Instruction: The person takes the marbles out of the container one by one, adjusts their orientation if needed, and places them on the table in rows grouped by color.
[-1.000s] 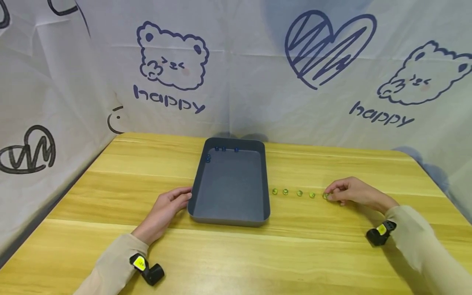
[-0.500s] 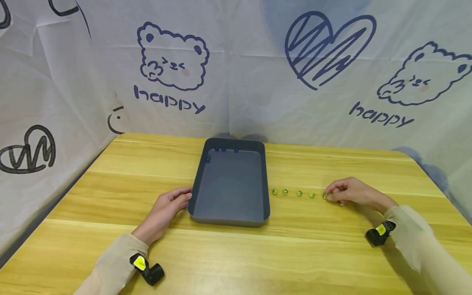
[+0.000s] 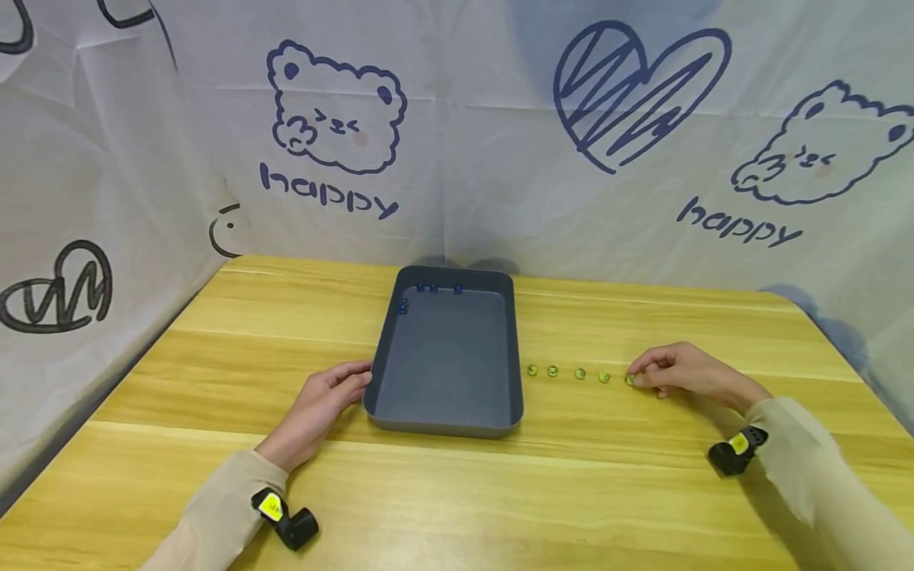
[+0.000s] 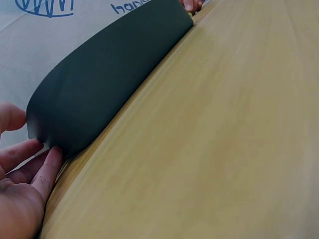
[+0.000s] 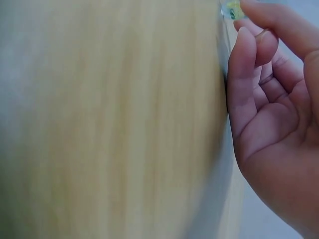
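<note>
A dark grey rectangular tray (image 3: pixel 450 426) sits mid-table, with several blue marbles (image 3: pixel 433 289) along its far and left inner walls. My left hand (image 3: pixel 321 408) rests beside the tray; in the left wrist view its fingertips (image 4: pixel 56 152) touch the outer wall without wrapping round it. To the right of the tray, several green-yellow marbles (image 3: pixel 580 373) lie in a row. At the row's right end my right hand (image 3: pixel 689 373) pinches the last green marble (image 3: pixel 631 380) between thumb and finger, at table level. That marble (image 5: pixel 232 10) shows partly at the top of the right wrist view.
The wooden table (image 3: pixel 457 500) ends at the back against a white cloth (image 3: pixel 485 190) printed with bears and hearts. Both wrists carry black cameras (image 3: pixel 296 527) strapped over beige sleeves.
</note>
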`<state>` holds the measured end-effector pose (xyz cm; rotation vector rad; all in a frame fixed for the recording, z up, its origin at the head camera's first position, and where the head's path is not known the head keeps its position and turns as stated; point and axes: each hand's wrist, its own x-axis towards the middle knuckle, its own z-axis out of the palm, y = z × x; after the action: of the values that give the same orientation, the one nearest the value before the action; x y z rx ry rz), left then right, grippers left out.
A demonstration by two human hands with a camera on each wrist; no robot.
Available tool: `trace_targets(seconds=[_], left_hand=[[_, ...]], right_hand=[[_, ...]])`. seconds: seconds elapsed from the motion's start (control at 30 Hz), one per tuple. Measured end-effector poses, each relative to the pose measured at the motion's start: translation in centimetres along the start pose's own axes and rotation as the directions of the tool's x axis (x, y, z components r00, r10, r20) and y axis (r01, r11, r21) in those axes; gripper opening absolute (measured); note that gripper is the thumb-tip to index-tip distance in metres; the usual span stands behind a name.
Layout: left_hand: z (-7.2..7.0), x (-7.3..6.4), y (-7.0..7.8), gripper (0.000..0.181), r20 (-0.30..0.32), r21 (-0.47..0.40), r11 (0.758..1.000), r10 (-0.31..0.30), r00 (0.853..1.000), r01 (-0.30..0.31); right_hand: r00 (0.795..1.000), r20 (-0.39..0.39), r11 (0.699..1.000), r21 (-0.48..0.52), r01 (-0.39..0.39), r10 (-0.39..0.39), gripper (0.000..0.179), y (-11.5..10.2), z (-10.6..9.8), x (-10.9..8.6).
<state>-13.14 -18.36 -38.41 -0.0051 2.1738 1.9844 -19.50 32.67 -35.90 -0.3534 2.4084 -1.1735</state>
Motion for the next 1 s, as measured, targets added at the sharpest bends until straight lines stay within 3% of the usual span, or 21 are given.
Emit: trace_targets(seconds=[0.57, 0.7, 1.0], left_hand=[[0.0, 0.0, -0.1, 0.046, -0.002, -0.007, 1.000, 0.003, 1.000, -0.003], [0.0, 0.0, -0.2, 0.046, 0.001, -0.011, 1.000, 0.001, 1.000, -0.001], [-0.2, -0.1, -0.1, 0.048, 0.017, -0.014, 0.999, 0.032, 0.999, -0.032]], right_hand=[[0.999, -0.027, 0.989, 0.147, -0.031, 0.036, 0.042, 0.3, -0.4, -0.4], [0.998, -0.062, 0.992, 0.129, -0.010, 0.018, 0.042, -0.7, -0.9, -0.7], [0.981, -0.172, 0.996, -0.027, 0.083, -0.086, 0.042, -5.1, -1.9, -0.4]])
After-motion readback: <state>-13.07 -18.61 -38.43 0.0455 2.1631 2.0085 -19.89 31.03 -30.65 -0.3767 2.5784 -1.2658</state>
